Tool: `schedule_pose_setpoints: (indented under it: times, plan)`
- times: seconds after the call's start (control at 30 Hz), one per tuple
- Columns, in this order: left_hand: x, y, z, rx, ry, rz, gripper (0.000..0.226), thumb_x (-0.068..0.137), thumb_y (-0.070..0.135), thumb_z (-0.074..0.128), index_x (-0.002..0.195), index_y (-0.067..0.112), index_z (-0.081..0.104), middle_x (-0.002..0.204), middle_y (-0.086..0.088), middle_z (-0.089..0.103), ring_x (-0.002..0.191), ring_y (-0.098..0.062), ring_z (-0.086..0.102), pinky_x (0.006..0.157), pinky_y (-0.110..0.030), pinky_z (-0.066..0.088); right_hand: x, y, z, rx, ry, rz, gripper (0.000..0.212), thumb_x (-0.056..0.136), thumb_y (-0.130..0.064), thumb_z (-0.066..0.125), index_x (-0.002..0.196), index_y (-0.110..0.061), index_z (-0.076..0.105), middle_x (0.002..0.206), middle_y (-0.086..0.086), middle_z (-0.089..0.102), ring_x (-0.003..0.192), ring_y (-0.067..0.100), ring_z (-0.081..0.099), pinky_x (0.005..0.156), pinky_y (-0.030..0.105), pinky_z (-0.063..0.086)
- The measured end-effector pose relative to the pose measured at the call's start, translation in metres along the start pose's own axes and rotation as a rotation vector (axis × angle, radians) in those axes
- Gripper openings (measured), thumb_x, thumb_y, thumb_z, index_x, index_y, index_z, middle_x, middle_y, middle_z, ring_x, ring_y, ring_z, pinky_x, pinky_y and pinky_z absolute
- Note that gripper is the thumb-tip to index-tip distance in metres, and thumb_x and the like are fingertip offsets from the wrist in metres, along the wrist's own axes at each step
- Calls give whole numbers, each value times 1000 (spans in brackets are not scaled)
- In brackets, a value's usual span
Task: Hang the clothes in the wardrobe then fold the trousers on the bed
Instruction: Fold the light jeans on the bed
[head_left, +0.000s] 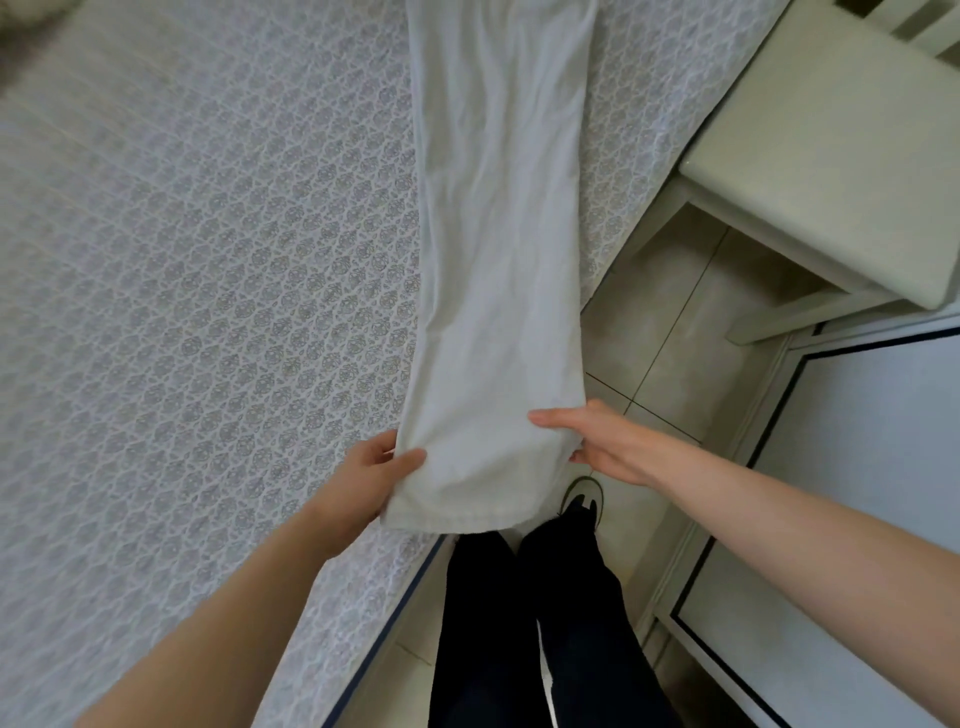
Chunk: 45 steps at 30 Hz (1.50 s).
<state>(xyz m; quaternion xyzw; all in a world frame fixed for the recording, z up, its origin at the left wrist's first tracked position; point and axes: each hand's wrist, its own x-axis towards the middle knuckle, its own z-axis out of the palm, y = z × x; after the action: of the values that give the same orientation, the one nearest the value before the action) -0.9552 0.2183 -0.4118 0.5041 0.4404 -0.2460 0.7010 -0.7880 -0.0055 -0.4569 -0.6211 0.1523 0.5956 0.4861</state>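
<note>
White trousers (498, 218) lie stretched lengthwise along the right side of the bed (197, 270), their legs laid one on the other. The hem end overhangs the bed's near corner. My left hand (371, 480) pinches the left corner of the hem, thumb on top of the cloth. My right hand (602, 441) holds the right edge of the hem, thumb over the cloth and fingers under it. The waist end runs out of the top of the view.
The bed carries a grey patterned cover. A pale stool or small table (831, 171) stands on the tiled floor (670, 322) to the right of the bed. A white door panel (857, 493) is at far right. My dark-trousered legs (524, 623) stand by the bed corner.
</note>
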Motion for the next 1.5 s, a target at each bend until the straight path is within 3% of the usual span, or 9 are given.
schedule_pose_setpoints:
  times: [0.2, 0.3, 0.6, 0.73, 0.93, 1.03, 1.13, 1.33, 1.5]
  plan:
    - [-32, 25, -22, 0, -112, -23, 32, 99, 16, 55, 130, 9, 58, 122, -10, 69, 111, -28, 67, 99, -49, 51, -1, -18, 34, 57, 86, -14, 46, 79, -19, 74, 123, -12, 60, 121, 4, 65, 115, 23, 58, 83, 33, 47]
    - [-36, 29, -26, -26, -190, -29, 33, 99, 12, 53, 131, 6, 57, 123, -12, 68, 113, -29, 66, 91, -42, 57, 6, -21, 49, 291, 81, 5, 61, 69, -32, 76, 125, -15, 60, 120, 7, 64, 107, 24, 58, 87, 34, 48]
    - [-34, 33, -31, -125, -329, -82, 38, 95, 1, 55, 132, 11, 54, 124, -10, 68, 111, -27, 67, 79, -33, 59, 24, -33, 75, 649, -97, -88, 58, 88, -60, 56, 132, -22, 60, 129, 7, 64, 120, 28, 60, 102, 46, 45]
    - [-34, 39, -38, -97, -300, -95, 35, 93, -3, 55, 126, 8, 57, 114, -9, 72, 100, -25, 71, 71, -31, 59, 18, -36, 76, 646, -80, -93, 51, 88, -50, 60, 130, -21, 61, 126, 7, 66, 117, 29, 62, 99, 49, 47]
    - [-48, 58, -82, 29, -245, -106, 47, 88, 3, 60, 134, 4, 52, 124, -15, 67, 112, -32, 66, 82, -35, 60, -19, -38, 93, 285, 311, -275, 15, 87, -18, 70, 100, -12, 68, 96, 2, 75, 92, 20, 71, 86, 37, 56]
    - [-65, 71, -110, 89, -250, -92, 46, 87, 4, 60, 132, 8, 55, 123, -15, 67, 111, -35, 66, 83, -38, 60, -42, -38, 117, 353, 252, -359, 4, 88, -10, 67, 91, -11, 69, 84, -1, 76, 78, 15, 72, 63, 25, 56]
    - [-84, 78, -139, 133, -256, -63, 42, 87, 3, 59, 128, 12, 59, 121, -16, 68, 109, -36, 66, 79, -37, 60, -46, -29, 143, 348, 174, -374, 6, 88, -9, 65, 93, -11, 69, 88, 3, 76, 80, 18, 72, 64, 29, 57]
    - [-43, -10, -169, 573, 302, -117, 8, 93, 10, 64, 92, 3, 60, 87, -18, 71, 74, -26, 65, 85, -50, 57, 14, 31, 163, -186, 184, -39, 11, 89, -12, 63, 91, -22, 59, 104, 5, 69, 93, 25, 67, 76, 44, 59]
    - [-4, -57, -153, 667, 471, -200, 9, 95, 12, 57, 88, 7, 59, 79, -11, 69, 65, -17, 62, 59, -29, 51, 34, 31, 156, -395, 73, 206, 25, 92, -7, 54, 109, -23, 46, 110, 4, 60, 99, 28, 65, 69, 36, 55]
